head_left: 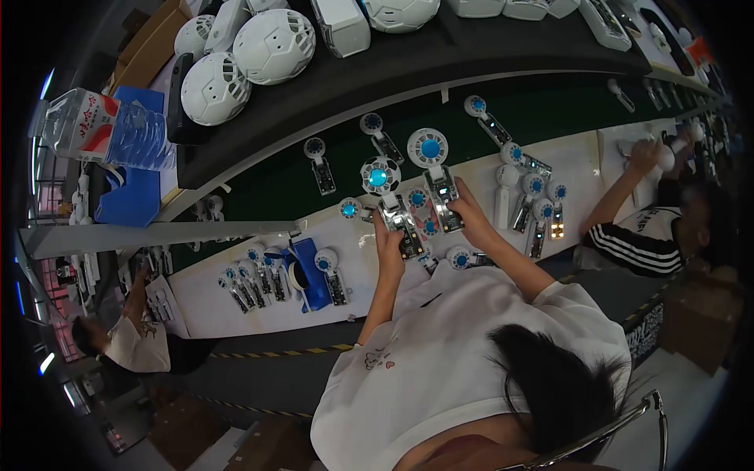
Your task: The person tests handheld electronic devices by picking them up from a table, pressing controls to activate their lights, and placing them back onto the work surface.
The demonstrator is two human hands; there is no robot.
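My left hand [389, 239] grips the circuit-board stem of a module [379, 177] whose round white head glows cyan. My right hand [470, 212] holds a second, similar module [429, 148] by its board; its white round head has a blue centre. Both modules are held side by side over the white bench [361, 271], their heads reaching onto the dark green belt [267, 188]. More round blue-centred parts [459, 257] lie under and beside my hands.
Several similar modules lie along the belt and bench. White ball shells [273, 45] and a water bottle [106, 125] sit on the black shelf. A blue holder [312, 275] is at my left. One co-worker [644, 228] sits at right, another [137, 341] at left.
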